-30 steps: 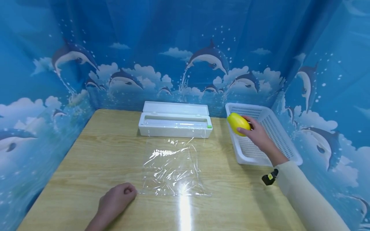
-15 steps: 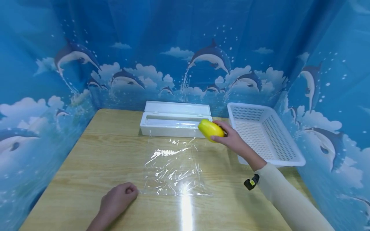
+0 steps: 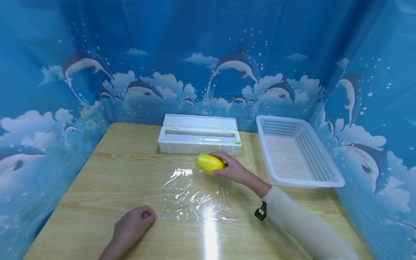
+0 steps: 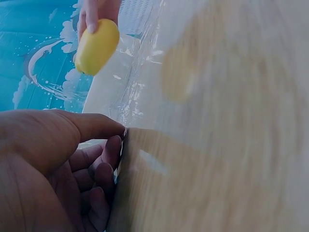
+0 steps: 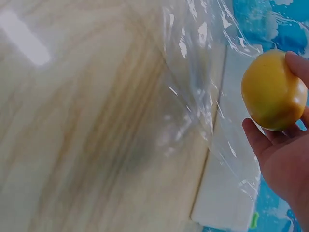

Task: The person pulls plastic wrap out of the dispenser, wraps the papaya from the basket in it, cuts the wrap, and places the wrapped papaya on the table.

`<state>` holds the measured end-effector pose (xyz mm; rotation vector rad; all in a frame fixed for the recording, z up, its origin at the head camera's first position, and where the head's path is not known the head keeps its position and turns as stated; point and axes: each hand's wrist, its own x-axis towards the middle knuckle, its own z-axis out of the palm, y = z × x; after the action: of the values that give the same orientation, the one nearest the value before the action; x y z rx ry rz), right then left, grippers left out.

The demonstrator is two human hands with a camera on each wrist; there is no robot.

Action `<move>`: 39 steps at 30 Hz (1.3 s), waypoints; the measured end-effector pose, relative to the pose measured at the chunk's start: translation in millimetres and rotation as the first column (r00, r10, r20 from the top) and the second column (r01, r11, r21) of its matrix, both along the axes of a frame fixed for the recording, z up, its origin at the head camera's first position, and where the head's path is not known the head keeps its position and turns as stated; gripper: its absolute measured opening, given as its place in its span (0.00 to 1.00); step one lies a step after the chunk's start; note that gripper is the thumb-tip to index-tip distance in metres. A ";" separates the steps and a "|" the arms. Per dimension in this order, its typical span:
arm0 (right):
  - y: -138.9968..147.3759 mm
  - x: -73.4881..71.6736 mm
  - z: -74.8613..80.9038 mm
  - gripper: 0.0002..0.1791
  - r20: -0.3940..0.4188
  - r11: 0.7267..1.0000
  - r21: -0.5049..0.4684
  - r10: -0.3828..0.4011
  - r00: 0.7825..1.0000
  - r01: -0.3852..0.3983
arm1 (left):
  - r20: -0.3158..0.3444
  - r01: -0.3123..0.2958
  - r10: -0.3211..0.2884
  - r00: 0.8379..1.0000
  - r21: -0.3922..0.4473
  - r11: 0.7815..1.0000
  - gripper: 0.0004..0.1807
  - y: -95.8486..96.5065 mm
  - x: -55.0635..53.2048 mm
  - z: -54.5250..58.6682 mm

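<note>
Right wrist view crops the grip (image 5: 291, 162) holding yellow fruit (image 5: 270, 92).

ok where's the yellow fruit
In the head view, the fruit is just below centre, in the right hand, over the film and in front of the box.

Across the top and down both sides we see a blue curtain (image 3: 182, 32) printed with dolphins (image 3: 234, 65) and clouds (image 3: 160, 85). Right of centre we find a white basket (image 3: 282, 155) on the wooden table (image 3: 97, 180), with glare (image 3: 210, 240) at bottom centre.
</note>
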<state>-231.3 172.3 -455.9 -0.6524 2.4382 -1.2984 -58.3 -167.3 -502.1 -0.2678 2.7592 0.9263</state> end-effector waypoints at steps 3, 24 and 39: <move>-10.3 1.8 -8.5 0.38 0.025 1.000 0.010 0.023 0.999 -0.023 | -0.003 -0.006 0.006 1.000 0.001 1.000 0.03 0.4 0.2 0.7; -34.8 1.7 -30.2 0.38 0.067 0.994 0.025 0.100 0.993 -0.102 | 0.000 -0.005 0.005 1.000 0.005 1.000 0.03 0.4 -0.3 -1.9; -32.6 -2.0 -31.9 0.37 0.054 0.995 0.022 0.092 0.994 -0.093 | 0.017 -0.014 0.014 1.000 0.017 1.000 0.04 0.6 -1.4 -1.4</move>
<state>-233.2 139.7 -487.8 -0.7070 2.3486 -1.2327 -59.7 -166.7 -503.5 -0.2915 2.7362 0.9458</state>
